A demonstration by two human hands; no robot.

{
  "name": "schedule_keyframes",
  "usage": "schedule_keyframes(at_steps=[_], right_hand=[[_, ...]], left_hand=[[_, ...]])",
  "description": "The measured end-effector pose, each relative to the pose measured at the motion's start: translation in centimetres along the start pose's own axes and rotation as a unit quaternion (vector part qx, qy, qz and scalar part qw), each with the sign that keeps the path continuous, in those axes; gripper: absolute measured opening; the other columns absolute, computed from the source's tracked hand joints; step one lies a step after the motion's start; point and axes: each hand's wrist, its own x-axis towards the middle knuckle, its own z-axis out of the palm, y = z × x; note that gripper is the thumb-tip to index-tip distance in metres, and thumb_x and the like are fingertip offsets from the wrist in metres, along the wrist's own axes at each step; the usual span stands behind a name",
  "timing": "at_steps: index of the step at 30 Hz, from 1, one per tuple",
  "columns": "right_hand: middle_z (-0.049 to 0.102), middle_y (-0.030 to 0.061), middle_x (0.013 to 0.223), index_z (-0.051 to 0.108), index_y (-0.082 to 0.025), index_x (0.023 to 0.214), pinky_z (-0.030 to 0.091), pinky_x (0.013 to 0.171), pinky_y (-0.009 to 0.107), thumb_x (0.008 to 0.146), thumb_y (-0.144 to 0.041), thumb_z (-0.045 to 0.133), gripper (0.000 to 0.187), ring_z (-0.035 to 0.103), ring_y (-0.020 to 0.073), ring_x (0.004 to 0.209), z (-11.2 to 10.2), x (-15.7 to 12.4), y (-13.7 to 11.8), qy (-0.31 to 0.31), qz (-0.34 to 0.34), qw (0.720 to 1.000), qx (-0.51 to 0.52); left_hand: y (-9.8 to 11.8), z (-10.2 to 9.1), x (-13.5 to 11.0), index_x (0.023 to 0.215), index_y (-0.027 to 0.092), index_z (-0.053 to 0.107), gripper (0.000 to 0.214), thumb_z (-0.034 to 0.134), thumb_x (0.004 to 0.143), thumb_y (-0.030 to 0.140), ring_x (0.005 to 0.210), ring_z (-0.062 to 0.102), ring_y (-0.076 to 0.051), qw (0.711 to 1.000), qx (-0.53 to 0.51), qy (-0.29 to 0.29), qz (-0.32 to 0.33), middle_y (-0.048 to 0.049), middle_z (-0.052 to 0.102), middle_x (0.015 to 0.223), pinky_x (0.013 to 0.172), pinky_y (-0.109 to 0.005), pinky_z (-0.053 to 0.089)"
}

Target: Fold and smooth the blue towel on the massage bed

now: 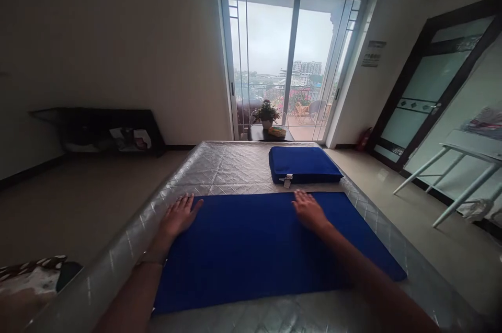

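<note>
A blue cloth [251, 249] lies spread flat as a rectangle on a table with a shiny silver quilted cover [219, 165]. My left hand [178, 216] rests flat on the cloth's far left corner, thumb held apart from the fingers. On its far edge, right of the middle, my right hand [308, 209] lies flat with the fingers stretched out. Just beyond the right hand sits a folded stack of the same blue cloth [306, 161], with a small white tag [288, 180] at its near edge. Neither hand grips anything.
Past the table's far end stands a small dark table [254, 133] with a potted plant [267, 113] and a tissue pack [276, 131], before a glass sliding door [259, 50]. A dark low stand [155, 131] is at left. A white-legged table [458, 186] stands at right.
</note>
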Motion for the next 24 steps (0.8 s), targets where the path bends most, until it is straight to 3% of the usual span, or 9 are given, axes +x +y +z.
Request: schedule_keyframes(at_steps=[3,5,7,9,13,20,24], right_hand=[[0.024,0.0123,0.167,0.029,-0.005,0.160,0.012,0.126,0.038,0.106,-0.046,0.018,0.069,0.018,0.0213,0.156,1.1,1.2,-6.4,-0.009,-0.058,0.996,0.062],[0.022,0.0130,0.167,0.026,-0.004,0.160,0.009,0.127,0.038,0.105,-0.050,0.019,0.072,0.015,0.0214,0.156,2.0,1.9,-8.8,-0.010,-0.060,0.995,0.083],[0.019,0.0126,0.168,0.023,-0.004,0.161,0.007,0.127,0.039,0.105,-0.052,0.018,0.074,0.013,0.0209,0.157,2.7,2.2,-9.5,-0.011,-0.051,0.994,0.093],[0.017,0.0108,0.169,0.021,-0.005,0.162,0.006,0.127,0.038,0.105,-0.053,0.016,0.074,0.011,0.0199,0.157,3.1,2.3,-8.6,-0.016,-0.039,0.995,0.092],[0.014,0.0077,0.170,0.018,-0.008,0.163,0.006,0.127,0.037,0.105,-0.054,0.014,0.073,0.010,0.0179,0.157,2.6,1.8,-3.3,-0.037,0.018,0.997,0.058],[0.015,0.0108,0.169,0.017,-0.005,0.162,0.010,0.127,0.039,0.105,-0.049,0.018,0.072,0.014,0.0221,0.157,1.2,-0.9,10.8,-0.035,0.175,0.984,-0.014],[0.016,0.0112,0.170,0.017,-0.005,0.162,0.012,0.127,0.041,0.105,-0.049,0.016,0.072,0.014,0.0229,0.157,1.1,-1.9,14.8,-0.020,0.228,0.973,-0.011]], left_hand=[[0.0,0.0,-0.1,0.161,0.009,0.022,0.082,0.009,0.100,0.063,0.156,0.018,-0.029,1.000,-0.004,0.011,0.004,-0.0138,0.021,0.168,0.127,-0.050,0.014],[0.0,0.1,-0.1,0.160,0.009,0.025,0.082,0.010,0.100,0.062,0.156,0.021,-0.030,1.000,-0.005,0.023,0.007,-0.0150,0.024,0.167,0.126,-0.052,0.018],[0.0,0.2,-0.1,0.160,0.009,0.027,0.082,0.012,0.100,0.062,0.155,0.023,-0.031,0.999,-0.007,0.031,0.010,-0.0160,0.027,0.166,0.125,-0.054,0.020],[0.0,0.2,-0.1,0.160,0.008,0.028,0.082,0.012,0.100,0.062,0.155,0.023,-0.032,0.999,-0.009,0.032,0.010,-0.0161,0.027,0.166,0.125,-0.054,0.020],[0.0,0.2,0.0,0.160,0.008,0.024,0.083,0.014,0.099,0.063,0.156,0.019,-0.032,1.000,-0.019,0.021,0.008,-0.0154,0.023,0.168,0.127,-0.052,0.015],[-0.7,1.2,0.7,0.159,0.008,0.029,0.084,0.016,0.098,0.064,0.154,0.024,-0.032,0.999,-0.023,0.046,0.016,-0.0151,0.029,0.166,0.126,-0.053,0.018],[-1.3,2.0,1.1,0.158,0.008,0.031,0.083,0.017,0.098,0.063,0.154,0.027,-0.033,0.998,-0.012,0.059,0.023,-0.0159,0.030,0.165,0.125,-0.054,0.022]])
